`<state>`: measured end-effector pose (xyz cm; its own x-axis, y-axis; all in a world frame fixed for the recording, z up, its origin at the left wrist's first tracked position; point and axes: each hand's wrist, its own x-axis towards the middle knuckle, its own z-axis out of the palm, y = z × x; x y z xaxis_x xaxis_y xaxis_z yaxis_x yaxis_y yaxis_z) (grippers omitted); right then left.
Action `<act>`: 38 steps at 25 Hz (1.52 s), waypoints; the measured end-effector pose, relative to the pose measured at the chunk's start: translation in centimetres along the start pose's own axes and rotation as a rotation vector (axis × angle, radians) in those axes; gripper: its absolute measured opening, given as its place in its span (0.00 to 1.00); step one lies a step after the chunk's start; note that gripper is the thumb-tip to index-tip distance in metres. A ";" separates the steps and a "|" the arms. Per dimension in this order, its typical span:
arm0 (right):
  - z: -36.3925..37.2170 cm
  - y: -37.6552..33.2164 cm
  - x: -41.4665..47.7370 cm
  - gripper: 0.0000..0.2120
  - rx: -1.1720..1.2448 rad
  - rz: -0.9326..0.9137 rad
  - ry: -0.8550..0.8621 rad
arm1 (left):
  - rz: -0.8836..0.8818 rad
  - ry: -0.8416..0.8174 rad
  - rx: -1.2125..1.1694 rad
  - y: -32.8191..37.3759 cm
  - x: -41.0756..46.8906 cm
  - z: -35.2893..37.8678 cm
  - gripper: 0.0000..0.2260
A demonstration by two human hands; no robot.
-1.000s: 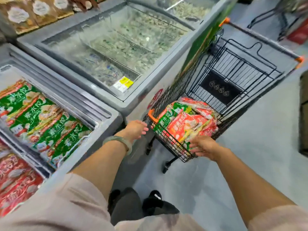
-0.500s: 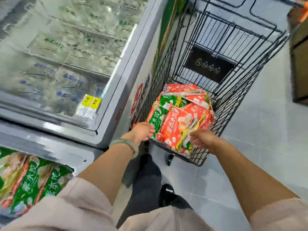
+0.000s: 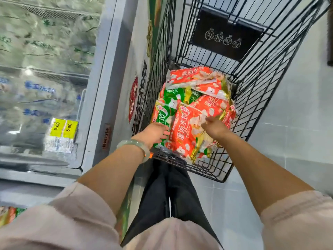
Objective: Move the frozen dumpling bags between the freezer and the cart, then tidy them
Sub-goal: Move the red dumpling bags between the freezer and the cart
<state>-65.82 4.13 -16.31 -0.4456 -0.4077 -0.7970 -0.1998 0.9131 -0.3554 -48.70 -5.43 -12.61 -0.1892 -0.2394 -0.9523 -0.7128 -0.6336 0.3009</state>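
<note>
**Dumpling bags piled at the near end of the cart: how I'd grab them**

Dumpling bags (image 3: 191, 109) sit in a loose heap at the near end of the cart (image 3: 261, 87), right up against its near wall. The far end holds nothing I can see. The cart is parked tight beside the freezer (image 3: 100, 87).

Looks: glossy plastic pillow packs, mostly red with white lettering and dumpling pictures, plus a couple of green ones and gold trim at the seams. The red bag (image 3: 185, 130) on top lies slanted. The green bag (image 3: 165, 112) is tucked in the near-left corner.

Handling, my guess: lumpy and stiff from the frozen filling, with a bit of weight, and the film is probably slick with frost. I'd take one by its long sides or get under it. Pinching the crimped end seam risks it sliding or tearing.

The left hand (image 3: 155, 133) rests on the green bag, its fingers (image 3: 164, 135) fairly straight and close together, not wrapped round anything. The right hand (image 3: 215, 128) is on the red bag's right edge. It's too blurred to tell whether those fingers are spread or gripping.
</note>
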 end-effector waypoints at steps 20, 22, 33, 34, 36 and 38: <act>4.9 -1.1 4.8 0.30 -0.435 -0.066 -0.172 | -0.097 -0.013 -0.103 0.8 4.2 0.0 0.13; 4.4 -1.6 2.9 0.30 -0.371 -0.046 -0.217 | -0.066 0.055 -0.172 0.7 3.0 -0.2 0.14; -2.0 -10.2 -5.2 0.15 0.371 -0.092 -0.222 | 0.102 0.189 -0.379 -0.6 -5.4 -1.5 0.12; -2.6 -11.1 -6.1 0.10 0.422 -0.112 -0.244 | 0.120 0.227 -0.412 -0.7 -6.6 -1.6 0.12; -3.5 -12.8 -8.1 0.06 0.496 -0.163 -0.297 | 0.166 0.315 -0.466 -1.2 -8.8 -2.0 0.11; -3.8 -14.2 -10.2 0.08 0.532 -0.217 -0.363 | 0.222 0.352 -0.505 -2.1 -11.1 -2.2 0.11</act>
<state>-61.78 -4.73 -1.25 -0.1040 -0.6407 -0.7607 0.2467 0.7244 -0.6438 -43.58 -3.07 -2.56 -0.0018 -0.5762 -0.8173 -0.2608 -0.7888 0.5566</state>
